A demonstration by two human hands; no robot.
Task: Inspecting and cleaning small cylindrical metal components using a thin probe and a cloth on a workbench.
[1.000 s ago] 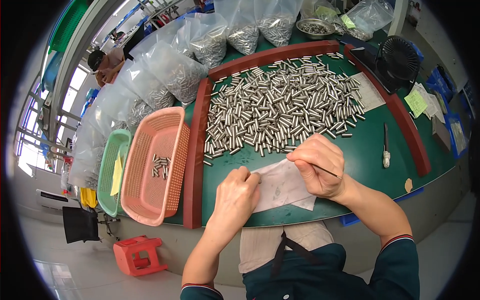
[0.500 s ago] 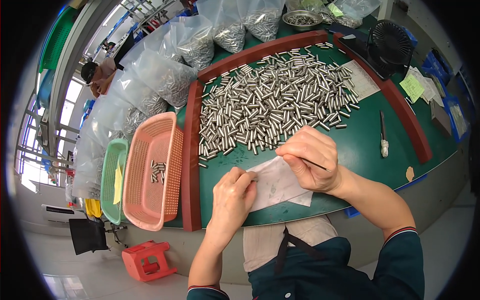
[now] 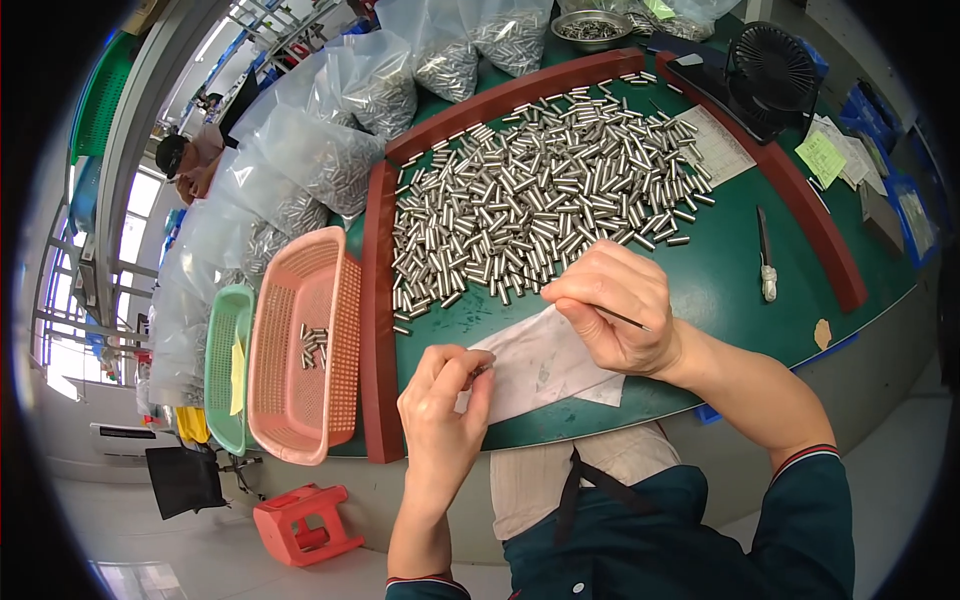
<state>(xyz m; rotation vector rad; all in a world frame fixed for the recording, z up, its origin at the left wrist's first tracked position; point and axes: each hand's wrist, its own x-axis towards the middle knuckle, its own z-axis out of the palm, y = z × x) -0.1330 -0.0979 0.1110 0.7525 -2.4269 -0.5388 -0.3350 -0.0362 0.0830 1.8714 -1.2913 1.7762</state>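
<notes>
In the head view, since the earlier frame, the left hand (image 3: 440, 400) has moved a little to the left and turned, so that its thumb and curled fingertips are now seen better; the right hand (image 3: 615, 310) keeps almost the same pose, at the far right part of the pale cloth (image 3: 535, 370).

The left hand is half closed at the near left end of the cloth. Between its fingertips one can see a small metallic piece (image 3: 477, 375), probably a pin, but the fingers hide most of it, so its direction cannot be told. The right hand is closed in a pinch, thumb against forefinger, on a thin dark rod (image 3: 625, 319). The long axis of this rod goes from far left, at the fingertips, to near right, where its free end comes out beside the hand; which end is the working one is not clear.

The pinch seems chosen for fine control, and the cloth perhaps protects the green table (image 3: 700, 330). The loose metal pins (image 3: 540, 200) lie at the far side, pointing in many directions; the red-brown rails (image 3: 379, 330) probably stop them from rolling away. The pink basket (image 3: 345, 370), left of the rail, holds a few more pins
</notes>
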